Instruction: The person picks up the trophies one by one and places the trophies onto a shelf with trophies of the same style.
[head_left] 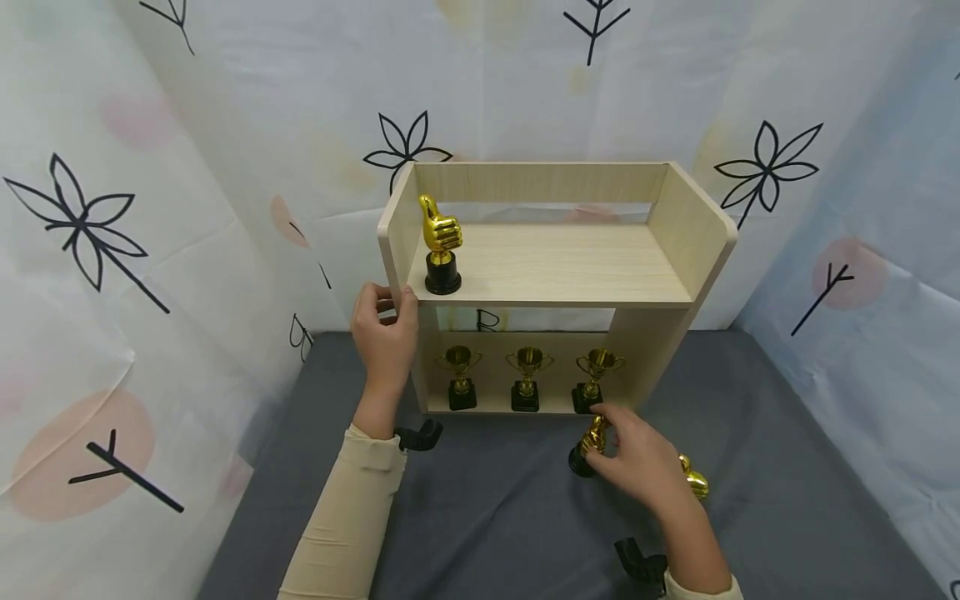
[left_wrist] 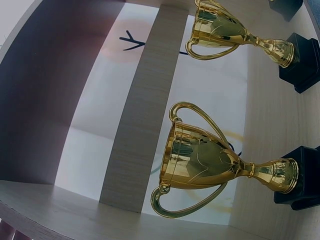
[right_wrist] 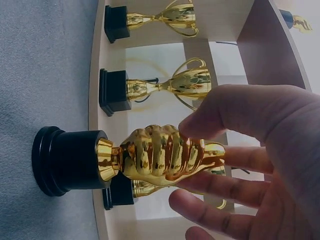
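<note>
My right hand (head_left: 640, 457) pinches a gold thumbs-up trophy (right_wrist: 160, 155) between thumb and fingers. Its round black base (right_wrist: 70, 159) is close to the grey cloth, in front of the small wooden shelf (head_left: 555, 304). At the shelf's left side panel, my left hand (head_left: 385, 337) grips the edge, thumb at the front. Three gold cup trophies stand in a row on the lower level: a left cup (head_left: 461, 375), a middle cup (head_left: 527, 377) and a right cup (head_left: 595, 379). Another thumbs-up trophy (head_left: 441, 243) stands upright at the left end of the upper level.
A further gold trophy (head_left: 694, 479) is on the grey cloth (head_left: 480, 517), partly hidden behind my right forearm. Patterned fabric (head_left: 525, 92) hangs behind the shelf and along both sides. Raised side panels and a back rail border the upper level.
</note>
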